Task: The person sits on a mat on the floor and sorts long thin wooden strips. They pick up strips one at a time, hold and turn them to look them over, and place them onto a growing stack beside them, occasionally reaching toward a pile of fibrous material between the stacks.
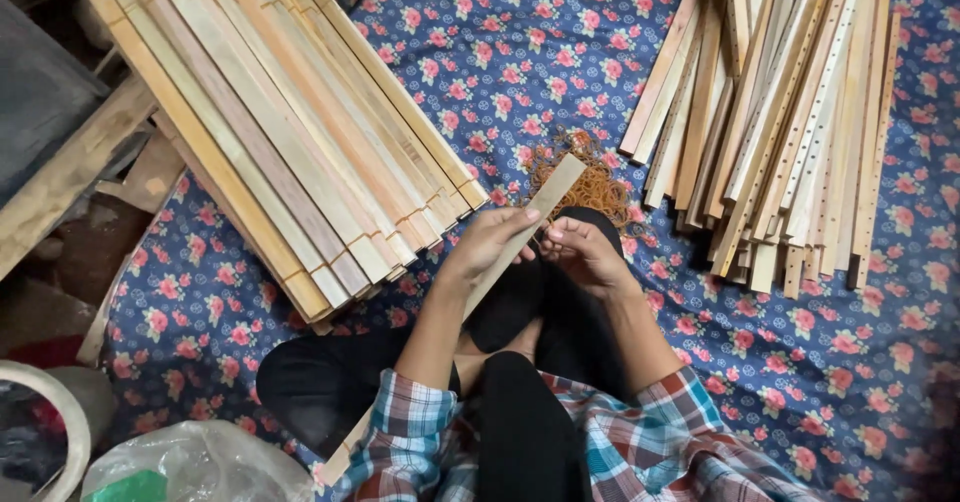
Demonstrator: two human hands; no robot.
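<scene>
I sit cross-legged on a blue floral cloth (500, 62). My left hand (490, 244) grips a long pale wooden slat (553, 194) that runs diagonally from my lap up toward a pile of brown rubber bands (598, 188). My right hand (582, 252) is beside the slat with fingers curled close against it, pinching something small that I cannot make out.
A banded bundle of wooden slats (280, 132) lies at the left. A loose heap of slats, some with rows of holes (780, 112), lies at the right. A plank (60, 177), a white ring (50, 412) and a plastic bag (190, 462) sit at the left edge.
</scene>
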